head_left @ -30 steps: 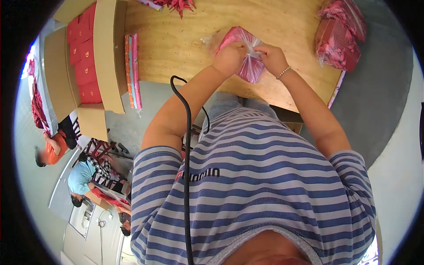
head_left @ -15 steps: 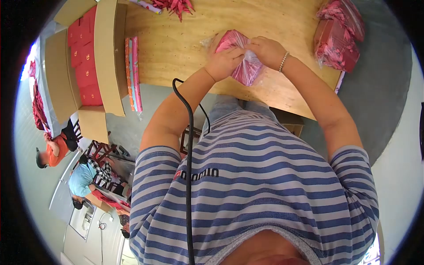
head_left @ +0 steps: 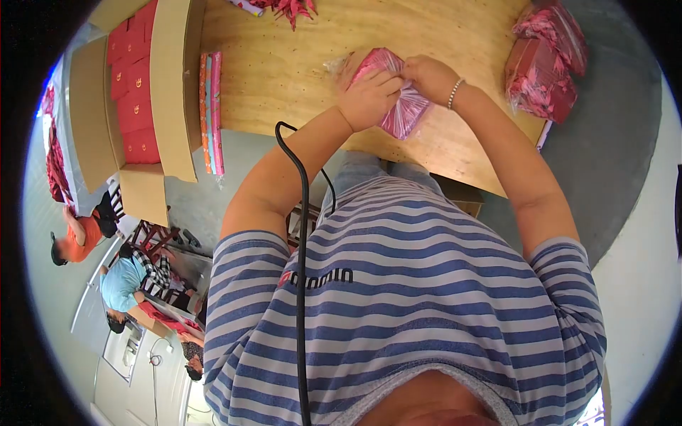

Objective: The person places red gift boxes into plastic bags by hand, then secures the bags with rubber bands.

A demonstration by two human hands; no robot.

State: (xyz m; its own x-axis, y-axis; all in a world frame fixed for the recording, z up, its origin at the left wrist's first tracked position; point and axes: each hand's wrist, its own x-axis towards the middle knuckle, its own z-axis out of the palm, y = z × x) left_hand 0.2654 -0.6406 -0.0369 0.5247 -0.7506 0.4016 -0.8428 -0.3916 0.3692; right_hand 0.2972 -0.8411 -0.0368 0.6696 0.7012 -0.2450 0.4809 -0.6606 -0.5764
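Observation:
A clear plastic bag with pink-red contents (head_left: 403, 122) lies on the wooden table (head_left: 284, 92), close to its front edge. Bunched plastic shows at the middle of the bag, between my two hands. My left hand (head_left: 371, 98) rests across the bag with its fingers curled onto the gathered plastic. On the other side, my right hand (head_left: 432, 79), below a beaded bracelet, pinches the same bunched part. The fingertips of both hands nearly meet there, and they partly hide what they grip.
More bagged red packages (head_left: 543, 71) are piled at the table's right end. On the left stands an open cardboard box (head_left: 177, 92) of red packets, beside patterned rolls (head_left: 212, 113). Red ribbon strips (head_left: 293, 11) lie at the far edge. Other people (head_left: 121, 284) work at lower left.
My left hand has shifted slightly right, further over the bag, its fingers closer to the bunched plastic. My right hand has turned slightly and keeps its pinch. The bag has barely moved.

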